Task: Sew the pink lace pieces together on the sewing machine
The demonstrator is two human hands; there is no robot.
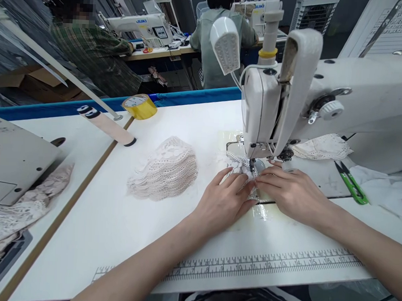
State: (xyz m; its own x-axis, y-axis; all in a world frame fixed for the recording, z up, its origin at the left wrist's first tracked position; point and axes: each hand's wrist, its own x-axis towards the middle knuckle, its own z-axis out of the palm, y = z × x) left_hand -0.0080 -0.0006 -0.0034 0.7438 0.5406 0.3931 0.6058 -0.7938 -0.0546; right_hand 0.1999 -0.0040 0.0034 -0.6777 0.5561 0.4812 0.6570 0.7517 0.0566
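Observation:
Both hands lie flat on a small white lace piece (239,165) under the needle of a white sewing machine (274,105). My left hand (223,201) presses the lace from the left with its fingers stretched out toward the presser foot. My right hand (288,191) rests on the lace from the right, its fingers extended and meeting the left fingertips just in front of the needle. Most of the lace is covered by the hands.
A pile of lace pieces (166,170) lies left of my hands. Green thread snips (352,184) and more lace (322,147) sit right of the machine. A yellow tape roll (140,106) and a cone (108,125) are at the back left. Two people work at other machines behind.

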